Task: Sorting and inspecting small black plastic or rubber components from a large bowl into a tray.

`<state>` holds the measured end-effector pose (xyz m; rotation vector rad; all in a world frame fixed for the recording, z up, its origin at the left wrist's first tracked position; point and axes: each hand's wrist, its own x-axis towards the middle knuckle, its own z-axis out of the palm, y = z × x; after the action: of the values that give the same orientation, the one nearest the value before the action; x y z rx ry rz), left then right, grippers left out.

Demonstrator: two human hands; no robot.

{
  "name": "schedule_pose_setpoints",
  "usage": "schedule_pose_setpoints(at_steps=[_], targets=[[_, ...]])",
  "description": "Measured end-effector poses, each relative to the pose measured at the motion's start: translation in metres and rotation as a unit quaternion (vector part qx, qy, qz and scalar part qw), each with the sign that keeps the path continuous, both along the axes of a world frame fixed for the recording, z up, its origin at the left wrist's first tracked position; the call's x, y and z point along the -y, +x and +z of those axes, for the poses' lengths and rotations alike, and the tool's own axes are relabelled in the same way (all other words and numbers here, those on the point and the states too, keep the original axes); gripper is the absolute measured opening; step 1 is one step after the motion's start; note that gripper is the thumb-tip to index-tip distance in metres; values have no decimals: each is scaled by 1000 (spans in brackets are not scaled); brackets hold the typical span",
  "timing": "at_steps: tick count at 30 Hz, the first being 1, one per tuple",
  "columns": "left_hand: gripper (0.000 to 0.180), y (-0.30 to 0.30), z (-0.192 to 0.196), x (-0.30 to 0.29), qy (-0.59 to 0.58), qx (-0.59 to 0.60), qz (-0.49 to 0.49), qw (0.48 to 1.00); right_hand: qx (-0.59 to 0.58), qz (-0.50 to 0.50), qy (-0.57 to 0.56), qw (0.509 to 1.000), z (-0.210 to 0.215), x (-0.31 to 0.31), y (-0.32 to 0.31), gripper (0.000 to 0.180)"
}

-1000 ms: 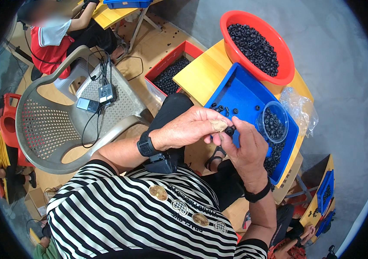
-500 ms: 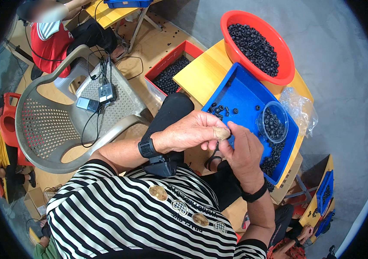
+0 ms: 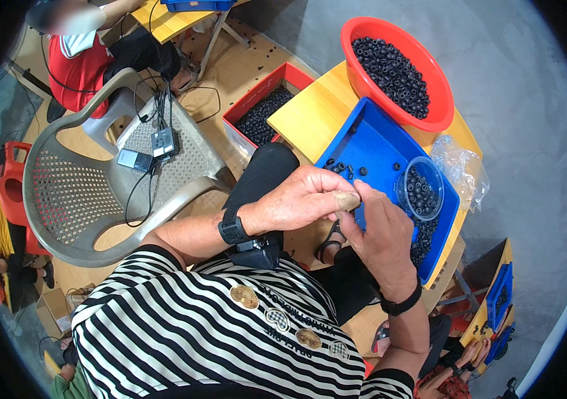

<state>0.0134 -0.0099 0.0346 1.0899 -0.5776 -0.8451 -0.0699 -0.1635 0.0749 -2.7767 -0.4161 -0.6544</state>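
While a clear bag (image 3: 460,169) lies beside the blue tray (image 3: 370,143), both hands, left (image 3: 300,199) and right (image 3: 380,233), pinch a small tan piece (image 3: 347,200) above the tray's near edge; black beads fill the red basin (image 3: 430,100).

Head-worn, looking steeply down over a striped shirt (image 3: 230,332) at the lower edge, close to both hands: left hand (image 3: 297,199) and right hand (image 3: 380,233) meeting near mid-frame. Facing forward and slightly right toward a yellow table (image 3: 310,113), whose near corner carries a blue tray (image 3: 370,143) and far end a red bowl (image 3: 430,113). Wide fisheye, edges bending at the rim, dark border all round. Further off at left, a grey plastic chair (image 3: 77,199). Only one view, nothing shared.
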Motion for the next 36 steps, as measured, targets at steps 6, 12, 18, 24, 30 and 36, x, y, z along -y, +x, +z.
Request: schedule_pose_setpoints(at_steps=[6,12,18,24,30,36], targets=[[18,1,-1,1,5,-1,-1,1000,11,-10,-44,999,-4,0,0,42],[18,4,2,-4,20,-24,-42,999,39,-4,-77,996,-3,7,3,40],[19,1,5,-6,18,0,-51,999,39,14,-78,996,-1,6,1,33],[19,0,8,-7,28,53,-69,996,48,54,-88,994,0,11,0,36],[21,1,12,-3,34,65,-74,995,46,67,-106,991,0,12,-1,38],[26,5,10,6,32,22,-77,996,20,10,-54,998,2,13,0,32]])
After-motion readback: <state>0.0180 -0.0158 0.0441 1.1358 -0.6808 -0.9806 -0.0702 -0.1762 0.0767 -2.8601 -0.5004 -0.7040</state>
